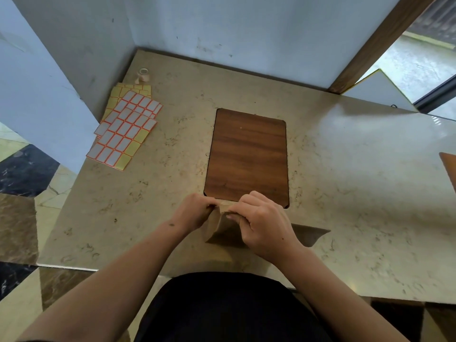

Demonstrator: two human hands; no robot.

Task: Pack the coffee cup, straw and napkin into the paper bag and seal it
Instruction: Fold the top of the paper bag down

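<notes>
A brown paper bag (223, 228) stands upright on the marble counter near its front edge. Both hands pinch its folded top. My left hand (196, 211) grips the left end of the fold, and my right hand (261, 220) grips the right end and covers much of the bag. The bag's top is pressed together, so nothing inside it shows. No coffee cup, straw or napkin is in sight.
A dark wooden board (248, 156) lies flat just beyond the bag. Sheets of white and yellow stickers (125, 127) are stacked at the back left, with a small tape roll (143, 75) behind them. Walls close the back and left. The counter (357, 181) extends right.
</notes>
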